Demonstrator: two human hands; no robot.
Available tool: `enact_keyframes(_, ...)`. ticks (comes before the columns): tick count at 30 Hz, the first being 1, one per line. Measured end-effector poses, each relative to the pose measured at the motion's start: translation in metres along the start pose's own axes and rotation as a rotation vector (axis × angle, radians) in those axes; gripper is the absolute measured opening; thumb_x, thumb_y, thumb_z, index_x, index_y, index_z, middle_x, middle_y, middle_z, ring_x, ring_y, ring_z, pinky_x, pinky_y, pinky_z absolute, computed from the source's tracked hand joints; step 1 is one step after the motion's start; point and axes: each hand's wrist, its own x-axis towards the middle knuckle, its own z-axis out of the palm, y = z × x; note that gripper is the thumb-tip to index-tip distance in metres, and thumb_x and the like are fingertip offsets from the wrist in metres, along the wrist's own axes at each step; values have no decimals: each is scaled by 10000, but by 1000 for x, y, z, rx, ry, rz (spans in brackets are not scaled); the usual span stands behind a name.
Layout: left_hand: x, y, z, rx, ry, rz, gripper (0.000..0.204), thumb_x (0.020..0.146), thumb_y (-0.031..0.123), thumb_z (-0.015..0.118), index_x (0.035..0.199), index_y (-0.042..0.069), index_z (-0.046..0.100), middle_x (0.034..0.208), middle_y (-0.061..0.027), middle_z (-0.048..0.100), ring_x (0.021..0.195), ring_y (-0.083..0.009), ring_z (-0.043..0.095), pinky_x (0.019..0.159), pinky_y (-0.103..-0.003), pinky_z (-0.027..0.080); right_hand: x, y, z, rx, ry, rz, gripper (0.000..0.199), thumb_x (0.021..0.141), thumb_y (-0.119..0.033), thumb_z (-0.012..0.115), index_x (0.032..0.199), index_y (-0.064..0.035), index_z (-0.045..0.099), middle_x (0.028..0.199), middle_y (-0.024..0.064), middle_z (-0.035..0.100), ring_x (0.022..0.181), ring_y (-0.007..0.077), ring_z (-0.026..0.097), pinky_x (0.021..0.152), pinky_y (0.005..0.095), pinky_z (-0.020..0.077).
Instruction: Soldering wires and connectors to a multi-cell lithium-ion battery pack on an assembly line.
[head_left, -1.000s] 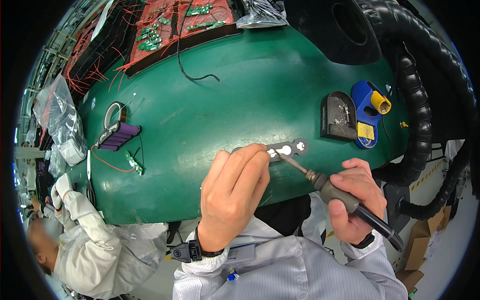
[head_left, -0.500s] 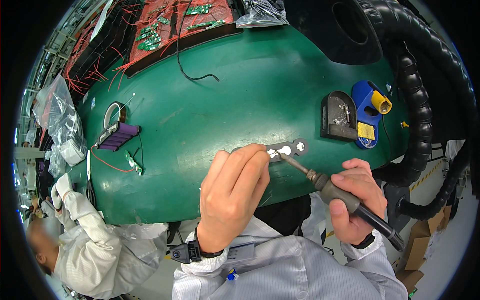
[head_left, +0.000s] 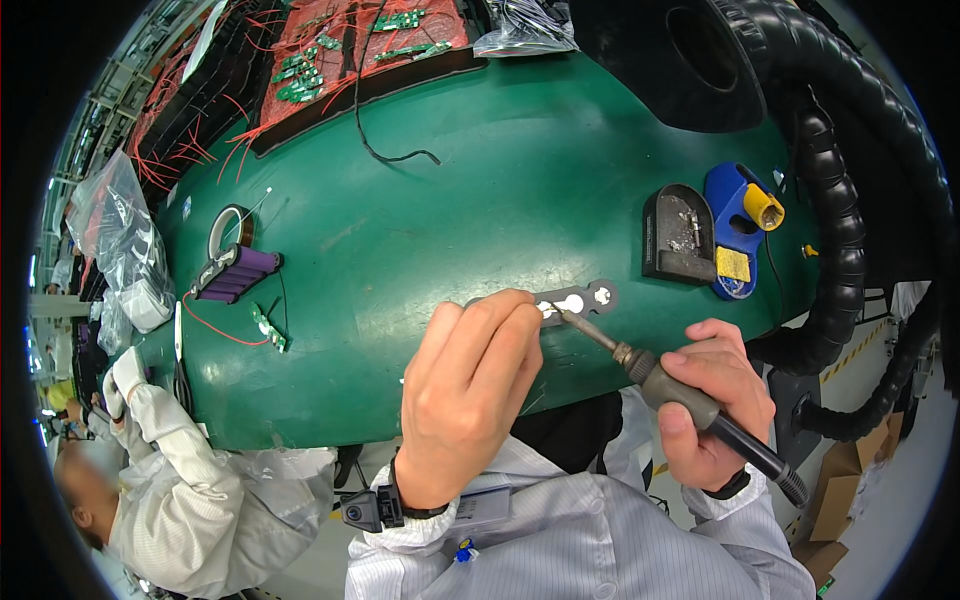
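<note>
A soldering iron (head_left: 640,365) lies in the grip of my right hand (head_left: 715,405), fingers wrapped round its thick grey handle. Its thin tip reaches up and left to a silver contact on a dark grey strip-shaped piece (head_left: 613,300) with a rounded, notched end. My left hand (head_left: 470,385) covers the left part of that piece with fingers bent and pressed together. Its fingertips sit close beside the iron's tip, and what they pinch is hidden.
A blue iron stand (head_left: 735,260) and a black solder-scrap tray (head_left: 660,235) stand right. Black fume hoses (head_left: 835,200) run behind them. At left are a purple battery pack (head_left: 240,273), a tape roll (head_left: 228,228), a small circuit board (head_left: 266,325) and scissors (head_left: 181,370). A co-worker (head_left: 210,510) sits lower left.
The iron's tip has shifted very slightly left over the silver contact. Both hands keep nearly the same place and hold.
</note>
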Motion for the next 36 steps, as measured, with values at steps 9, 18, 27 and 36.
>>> enact_keyframes(9,1,1,-1,13,-14,1,295,727,-130,794,968,20,710,1010,-81,738,787,-236,649,651,-332,482,0,1,0,2,-1,-3,263,861,-201,794,1036,-20,719,834,89,764,748,234,746,888,460,554)
enact_keyframes(18,2,3,-1,27,-24,-5,297,726,-130,791,969,18,707,1013,-81,733,780,-242,639,651,-338,484,1,1,-1,-1,-4,-8,264,856,-199,796,1032,-18,719,834,91,765,743,235,745,888,459,551)
enact_keyframes(27,2,3,0,34,-22,-2,301,723,-132,792,972,14,706,1011,-85,729,777,-247,634,648,-340,482,1,2,0,5,-7,-6,266,858,-201,800,1037,-21,719,839,89,768,746,235,746,890,460,549)
enact_keyframes(36,4,5,-1,36,-30,-3,306,720,-132,795,977,10,708,1014,-87,727,771,-249,627,648,-344,485,0,2,-1,5,2,-2,290,856,-222,800,1047,-17,726,836,90,767,746,237,744,890,460,546)
